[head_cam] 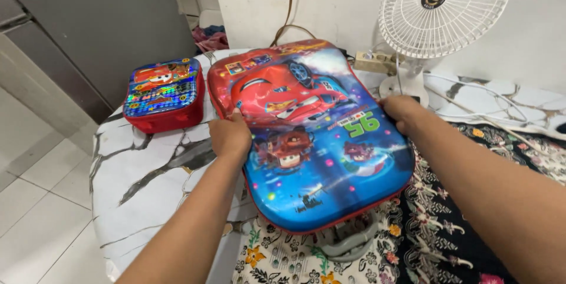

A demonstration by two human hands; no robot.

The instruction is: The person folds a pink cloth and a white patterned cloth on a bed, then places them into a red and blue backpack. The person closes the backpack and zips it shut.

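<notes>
A large children's backpack [312, 142] with a glossy red and blue cartoon-car front lies flat on the marble-patterned table [147, 178]. My left hand [230, 135] grips its left edge. My right hand [401, 112] grips its right edge. A grey handle [348, 243] sticks out under its near end. A smaller matching red case [164, 92] with a shiny blue cartoon front sits to the left, apart from both hands.
A white table fan [439, 13] stands behind the backpack with a power strip [377, 61] and white cables beside it. A dark floral cloth [448, 237] covers the table's right side. A grey cabinet [88, 25] and tiled floor [35, 201] lie left.
</notes>
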